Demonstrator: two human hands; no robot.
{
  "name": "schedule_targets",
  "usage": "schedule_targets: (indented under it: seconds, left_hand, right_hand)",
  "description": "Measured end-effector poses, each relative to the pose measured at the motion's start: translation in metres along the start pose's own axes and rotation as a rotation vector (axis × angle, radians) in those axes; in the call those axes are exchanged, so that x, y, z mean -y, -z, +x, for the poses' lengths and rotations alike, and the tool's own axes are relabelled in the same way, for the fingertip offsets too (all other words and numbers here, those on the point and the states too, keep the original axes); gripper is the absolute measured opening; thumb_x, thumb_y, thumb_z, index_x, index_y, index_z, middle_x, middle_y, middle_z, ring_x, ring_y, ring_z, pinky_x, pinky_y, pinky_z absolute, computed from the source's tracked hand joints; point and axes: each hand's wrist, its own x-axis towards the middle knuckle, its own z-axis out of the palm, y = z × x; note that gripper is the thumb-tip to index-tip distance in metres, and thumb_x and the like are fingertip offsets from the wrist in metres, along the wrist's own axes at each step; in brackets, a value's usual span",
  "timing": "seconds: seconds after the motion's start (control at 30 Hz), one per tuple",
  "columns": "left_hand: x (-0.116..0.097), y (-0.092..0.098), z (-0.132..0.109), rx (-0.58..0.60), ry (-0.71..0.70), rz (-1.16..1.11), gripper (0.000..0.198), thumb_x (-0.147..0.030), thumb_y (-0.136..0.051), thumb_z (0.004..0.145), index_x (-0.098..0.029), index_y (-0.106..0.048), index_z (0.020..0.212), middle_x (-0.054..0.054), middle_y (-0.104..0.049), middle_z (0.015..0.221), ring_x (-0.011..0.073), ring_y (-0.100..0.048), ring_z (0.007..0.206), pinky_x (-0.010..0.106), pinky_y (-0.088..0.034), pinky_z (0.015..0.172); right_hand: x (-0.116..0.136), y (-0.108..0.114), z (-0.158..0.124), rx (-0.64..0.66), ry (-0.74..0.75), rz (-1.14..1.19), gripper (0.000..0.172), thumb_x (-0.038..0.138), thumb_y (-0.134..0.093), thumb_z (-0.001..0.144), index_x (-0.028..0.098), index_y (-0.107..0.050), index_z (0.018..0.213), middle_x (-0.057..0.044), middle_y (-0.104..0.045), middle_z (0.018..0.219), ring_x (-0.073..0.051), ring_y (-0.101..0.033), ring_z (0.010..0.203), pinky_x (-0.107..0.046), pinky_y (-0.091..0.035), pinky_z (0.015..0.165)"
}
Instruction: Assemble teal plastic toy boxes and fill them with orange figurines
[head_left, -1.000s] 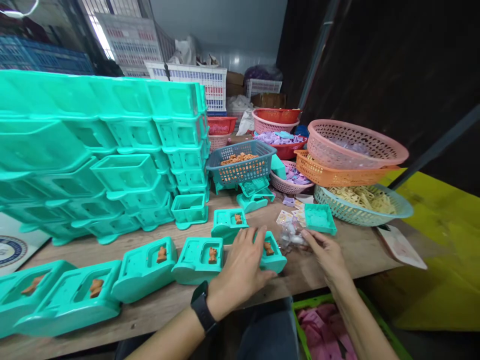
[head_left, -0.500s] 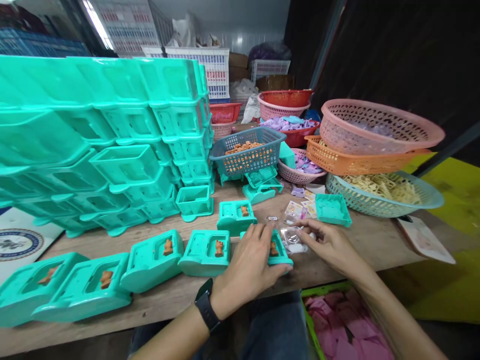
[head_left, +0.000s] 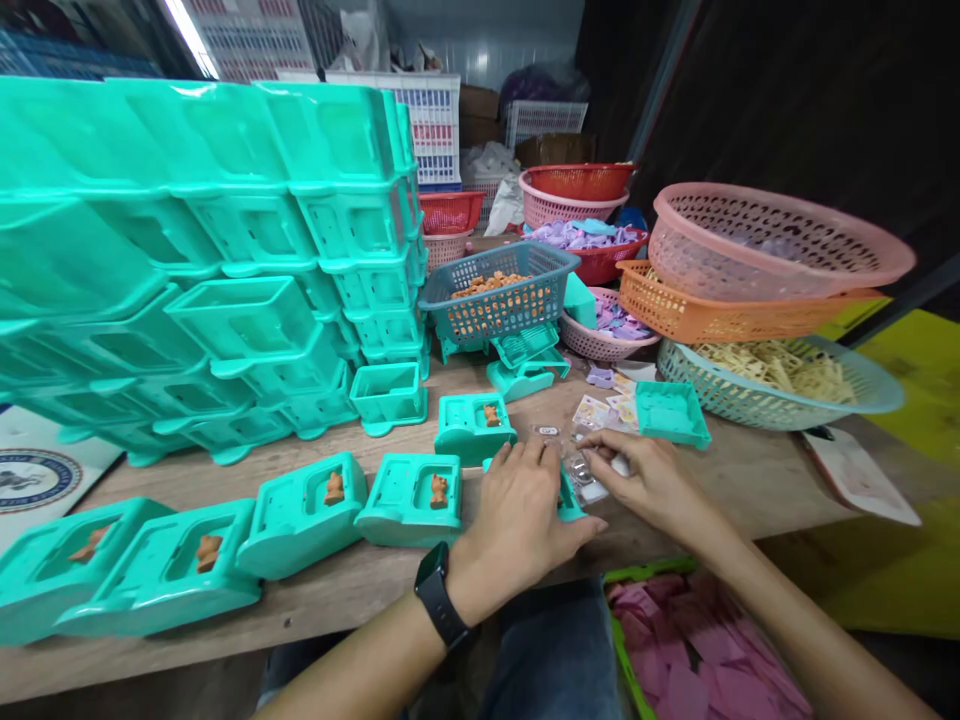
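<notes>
My left hand [head_left: 521, 505] lies over a small teal plastic toy body [head_left: 568, 492] at the table's front edge, fingers curled round it and covering most of it. My right hand [head_left: 649, 480] is just to its right, fingers pinched on a clear plastic blister piece [head_left: 585, 470] that touches the teal body. A row of the same teal bodies [head_left: 411, 498] with small brown figures [head_left: 439, 490] in their slots runs leftward along the table's front. A black watch sits on my left wrist.
A tall stack of teal bodies [head_left: 225, 250] fills the left. A teal basket of brown figures [head_left: 499, 295] stands behind. Round baskets [head_left: 772, 250] pile at the right, one with yellow parts [head_left: 780, 375]. A green crate of pink pieces [head_left: 690, 660] sits below the table edge.
My right hand has brought the clear blister piece leftward up against the teal body. My left hand has closed further over that body, hiding its brown figure.
</notes>
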Motion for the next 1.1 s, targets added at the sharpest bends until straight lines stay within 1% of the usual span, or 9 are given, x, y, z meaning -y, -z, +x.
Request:
schedule_targets:
  seconds: [0.17,0.3,0.4,0.5,0.63,0.7,0.77,0.93,1.1]
  left_hand:
    - [0.002,-0.006,0.000,-0.038,-0.021,0.000,0.059,-0.050,-0.082,0.084,-0.014,-0.066,0.128,0.016,-0.065,0.129,0.0392,-0.063,0.124,0.058,-0.050,0.112]
    - [0.001,-0.006,0.002,-0.029,-0.003,-0.040,0.054,-0.042,-0.079,0.087,-0.018,-0.064,0.132,0.014,-0.065,0.132,0.0383,-0.063,0.125,0.063,-0.044,0.117]
    - [0.001,-0.006,0.003,-0.045,0.006,-0.082,0.046,-0.036,-0.075,0.088,-0.021,-0.063,0.129,0.012,-0.066,0.132,0.0365,-0.063,0.126,0.065,-0.041,0.119]
    - [0.003,-0.008,0.004,-0.054,0.002,-0.116,0.044,-0.034,-0.074,0.086,-0.023,-0.063,0.126,0.010,-0.066,0.130,0.0354,-0.063,0.125,0.067,-0.039,0.119]
    - [0.005,-0.010,0.005,-0.076,-0.012,-0.112,0.043,-0.034,-0.074,0.083,-0.021,-0.064,0.122,0.011,-0.068,0.124,0.0358,-0.065,0.119,0.069,-0.038,0.119]
    - [0.005,-0.010,0.005,-0.089,-0.014,-0.116,0.043,-0.035,-0.074,0.083,-0.021,-0.063,0.123,0.011,-0.068,0.124,0.0363,-0.064,0.120,0.069,-0.038,0.119]
    - [0.005,-0.010,0.004,-0.087,-0.002,-0.131,0.044,-0.035,-0.074,0.085,-0.022,-0.062,0.126,0.011,-0.068,0.126,0.0362,-0.064,0.123,0.070,-0.037,0.119]
    - [0.006,-0.008,0.004,-0.063,0.017,-0.169,0.043,-0.030,-0.077,0.087,-0.025,-0.062,0.127,0.009,-0.068,0.129,0.0348,-0.062,0.129,0.072,-0.031,0.122]
    - [0.008,-0.005,0.005,-0.054,0.011,-0.218,0.048,-0.026,-0.075,0.083,-0.024,-0.061,0.128,0.009,-0.067,0.132,0.0344,-0.060,0.133,0.072,-0.029,0.123]
  right_hand:
    - [0.002,0.000,-0.001,0.006,0.065,-0.067,0.023,0.026,-0.053,0.090,0.023,-0.076,0.089,-0.006,-0.081,0.086,-0.023,-0.076,0.077,-0.029,-0.054,0.067]
    - [0.003,0.000,0.001,-0.001,0.179,-0.169,0.025,0.021,-0.051,0.092,0.022,-0.076,0.096,-0.008,-0.082,0.093,-0.024,-0.078,0.085,-0.031,-0.058,0.073]
    - [0.002,-0.002,0.000,-0.020,0.182,-0.204,0.025,0.019,-0.051,0.091,0.022,-0.075,0.097,-0.007,-0.082,0.092,-0.024,-0.078,0.084,-0.031,-0.058,0.072]
    - [0.001,-0.006,-0.002,-0.026,0.179,-0.230,0.025,0.018,-0.051,0.091,0.022,-0.075,0.097,-0.007,-0.081,0.091,-0.023,-0.077,0.082,-0.031,-0.058,0.071]
    - [0.005,-0.010,-0.003,-0.063,0.245,-0.305,0.027,0.015,-0.047,0.093,0.021,-0.073,0.090,-0.010,-0.080,0.089,-0.023,-0.076,0.078,-0.031,-0.057,0.068]
    - [0.007,-0.012,-0.002,-0.074,0.277,-0.343,0.027,0.013,-0.046,0.093,0.019,-0.073,0.092,-0.010,-0.080,0.088,-0.023,-0.075,0.078,-0.031,-0.057,0.069]
    - [0.010,-0.013,-0.002,-0.067,0.285,-0.368,0.027,0.013,-0.046,0.093,0.019,-0.072,0.096,-0.010,-0.079,0.088,-0.023,-0.075,0.078,-0.032,-0.056,0.071]
    - [0.013,-0.012,-0.002,-0.025,0.255,-0.396,0.024,0.013,-0.047,0.094,0.020,-0.070,0.090,-0.011,-0.077,0.088,-0.025,-0.073,0.077,-0.034,-0.053,0.069]
    - [0.019,-0.012,-0.001,0.014,0.234,-0.409,0.024,0.010,-0.050,0.090,0.021,-0.072,0.094,-0.011,-0.077,0.089,-0.027,-0.071,0.083,-0.037,-0.054,0.078]
